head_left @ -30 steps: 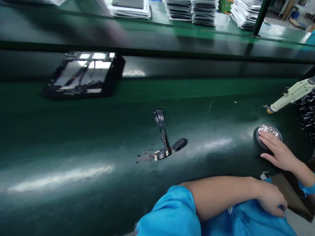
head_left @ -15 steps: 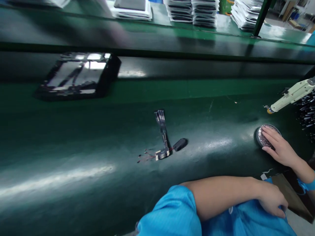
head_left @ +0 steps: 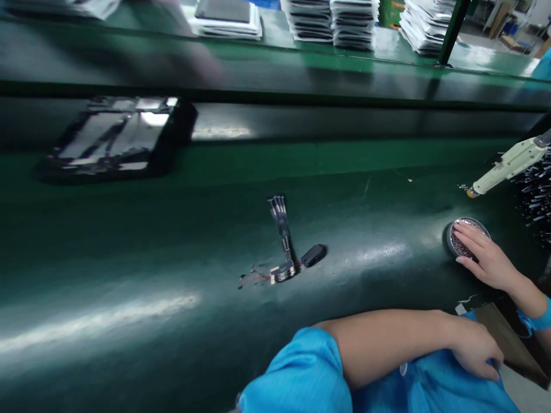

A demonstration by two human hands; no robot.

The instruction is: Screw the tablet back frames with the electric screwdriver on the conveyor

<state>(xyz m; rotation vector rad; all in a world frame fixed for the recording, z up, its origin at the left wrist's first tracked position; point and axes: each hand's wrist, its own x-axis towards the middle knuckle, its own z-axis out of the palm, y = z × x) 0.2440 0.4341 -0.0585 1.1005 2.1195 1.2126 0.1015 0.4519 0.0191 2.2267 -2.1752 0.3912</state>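
My right hand (head_left: 484,258) reaches in from the right, its fingers stretched out over a small round tin of screws (head_left: 451,241) and covering most of it. My left forearm crosses the bottom of the view in a blue sleeve. My left hand (head_left: 473,344) lies on blue fabric (head_left: 430,384) with its fingers bent down into the cloth. A small circuit board with a black flex cable and thin red wires (head_left: 282,252) lies on the green belt (head_left: 129,252) in the middle, with a small black part (head_left: 314,254) beside it.
A dark tablet-like unit (head_left: 112,137) lies on the belt at the far left. A cream electric screwdriver (head_left: 505,166) hangs at the right, above a pile of black parts (head_left: 538,201). Stacks of flat white-wrapped items (head_left: 333,23) stand on the far shelf. A brown box (head_left: 508,341) sits at the lower right.
The dark unit on the belt has drifted left. My right hand has slid further over the screw tin. My left hand has stayed put.
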